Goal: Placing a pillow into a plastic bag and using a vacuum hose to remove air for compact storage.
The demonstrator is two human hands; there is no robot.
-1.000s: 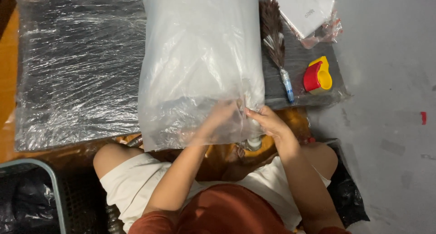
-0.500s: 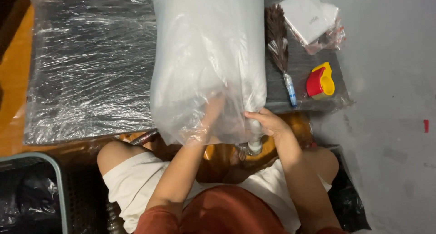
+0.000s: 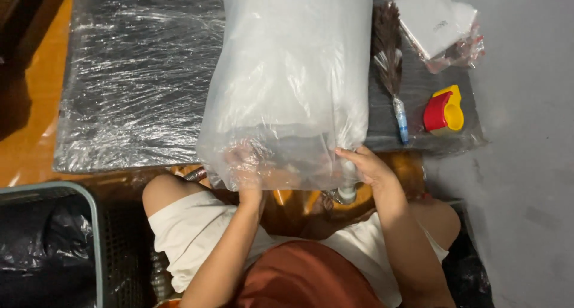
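A large clear plastic bag (image 3: 293, 75) with a white, pillow-like filling lies along a dark table wrapped in plastic film (image 3: 137, 81). Its open end hangs over the near edge, above my lap. My left hand (image 3: 246, 164) is pushed into that open end and shows only dimly through the plastic, so its fingers are unclear. My right hand (image 3: 365, 164) grips the bag's rim at its right corner, thumb on top.
A feather duster (image 3: 388, 57) with a blue handle lies right of the bag. Beyond it are a red and yellow tape dispenser (image 3: 443, 109) and a white box in wrapping (image 3: 436, 21). A grey basket lined with a black bag (image 3: 60, 248) stands at my left. Grey floor is on the right.
My left hand has gone from the outside of the bag's near end into its open mouth. My right hand stays on the rim, which now hangs wider.
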